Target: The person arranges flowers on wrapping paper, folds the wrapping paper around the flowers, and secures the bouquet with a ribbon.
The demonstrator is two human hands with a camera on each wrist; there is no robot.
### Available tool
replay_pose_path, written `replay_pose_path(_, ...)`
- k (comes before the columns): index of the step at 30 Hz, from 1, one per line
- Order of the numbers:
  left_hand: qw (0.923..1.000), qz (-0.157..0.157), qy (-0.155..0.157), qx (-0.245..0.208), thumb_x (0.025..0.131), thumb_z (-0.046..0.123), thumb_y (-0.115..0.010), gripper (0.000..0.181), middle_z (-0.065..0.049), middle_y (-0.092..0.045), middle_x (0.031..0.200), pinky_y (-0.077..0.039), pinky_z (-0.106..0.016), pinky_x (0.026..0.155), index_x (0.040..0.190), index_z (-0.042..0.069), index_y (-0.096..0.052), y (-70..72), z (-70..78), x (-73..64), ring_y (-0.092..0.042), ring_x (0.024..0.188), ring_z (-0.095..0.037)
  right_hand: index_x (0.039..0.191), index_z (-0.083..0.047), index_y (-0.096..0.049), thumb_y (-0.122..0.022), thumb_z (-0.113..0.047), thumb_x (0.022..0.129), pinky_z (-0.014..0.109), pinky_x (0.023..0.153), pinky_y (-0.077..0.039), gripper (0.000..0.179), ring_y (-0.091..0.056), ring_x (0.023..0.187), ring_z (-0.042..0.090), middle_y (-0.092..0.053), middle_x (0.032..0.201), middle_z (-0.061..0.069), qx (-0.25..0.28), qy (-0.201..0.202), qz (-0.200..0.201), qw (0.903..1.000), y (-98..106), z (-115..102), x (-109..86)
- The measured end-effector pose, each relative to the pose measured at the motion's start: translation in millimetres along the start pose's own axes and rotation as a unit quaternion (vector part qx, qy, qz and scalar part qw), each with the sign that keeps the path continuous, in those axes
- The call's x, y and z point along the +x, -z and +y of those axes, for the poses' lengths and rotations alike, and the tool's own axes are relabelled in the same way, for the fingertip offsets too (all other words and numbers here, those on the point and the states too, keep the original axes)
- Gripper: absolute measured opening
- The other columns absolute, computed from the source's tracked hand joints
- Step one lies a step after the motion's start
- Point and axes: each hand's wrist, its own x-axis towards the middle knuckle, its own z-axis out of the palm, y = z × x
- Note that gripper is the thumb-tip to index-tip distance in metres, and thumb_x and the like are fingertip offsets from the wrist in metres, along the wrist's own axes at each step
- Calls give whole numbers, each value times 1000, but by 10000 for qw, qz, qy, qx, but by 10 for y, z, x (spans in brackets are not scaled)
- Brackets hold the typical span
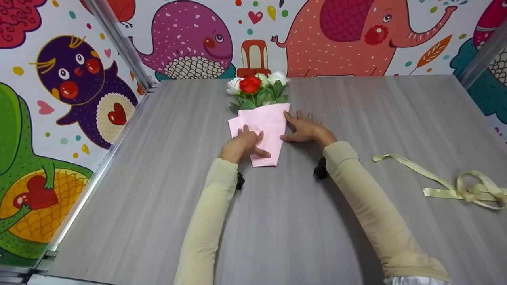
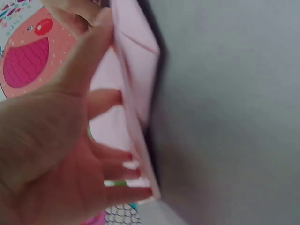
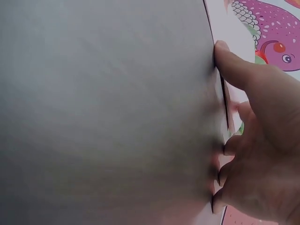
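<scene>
Fingers spread, the left hand (image 1: 244, 144) rests on the pink wrapping paper (image 1: 273, 122) of a bouquet (image 1: 257, 89) lying by the far edge of a grey desk (image 1: 138, 198), while the right hand (image 1: 304, 130), likewise spread, touches the paper's right edge, neither gripping it; desk surface stretches to both sides and toward the near side, with a pale yellow ribbon (image 1: 439, 193) well apart at right

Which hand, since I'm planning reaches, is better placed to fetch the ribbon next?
Probably the right hand: the cream ribbon lies on that side, while the left hand rests on the pink wrapper, farther away.
</scene>
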Motion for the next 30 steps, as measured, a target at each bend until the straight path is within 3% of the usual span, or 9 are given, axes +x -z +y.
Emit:
replay_pose_path(6, 9993, -164, -346, -41, 91, 55, -65, 93, -33, -3, 164, -19, -58, 123, 161, 21, -14, -12, -103, 15, -5, 152, -51, 162, -27, -2, -55, -64, 93, 75, 114, 12, 94, 20, 150, 52, 16, 167, 23, -52, -71, -27, 10000, 4, 10, 4)
replay_pose_path(16, 9984, -261, -303, -403, 90, 59, -65, 95, -32, 8, 164, -17, -60, 123, 161, 27, -11, -26, -167, -7, 2, 154, -47, 162, -25, -1, -56, -65, 92, 74, 115, 10, 98, 19, 150, 51, 14, 167, 21, 73, 49, -96, 9999, 53, 6, -19)
replay_pose_path(21, 9975, 159, -264, -636, 88, 58, -67, 90, -29, 0, 166, -16, -65, 121, 160, 26, -22, -41, -127, 7, -3, 155, -46, 162, -16, 3, -58, -62, 92, 63, 122, 7, 104, 12, 154, 44, 7, 169, 19, 380, 451, 20, 9983, 112, 65, -30)
replay_pose_path(25, 9943, 654, -64, -836, 89, 59, -65, 85, -25, -4, 167, -4, -69, 120, 158, 24, -29, -78, -58, -2, 0, 154, -48, 162, -19, 4, -58, -66, 90, 67, 120, 6, 106, 13, 153, 48, 9, 168, 20, 329, 393, -106, 9986, 98, 85, -37)
replay_pose_path(30, 9865, 1181, 99, -1129, 91, 57, -64, 93, -27, 5, 167, 2, -67, 121, 162, 18, -18, -142, 67, -40, 5, 153, -50, 162, -22, 4, -59, -68, 88, 71, 118, 4, 107, 12, 152, 50, 9, 168, 20, 316, 261, 13, 9992, 67, 61, -35)
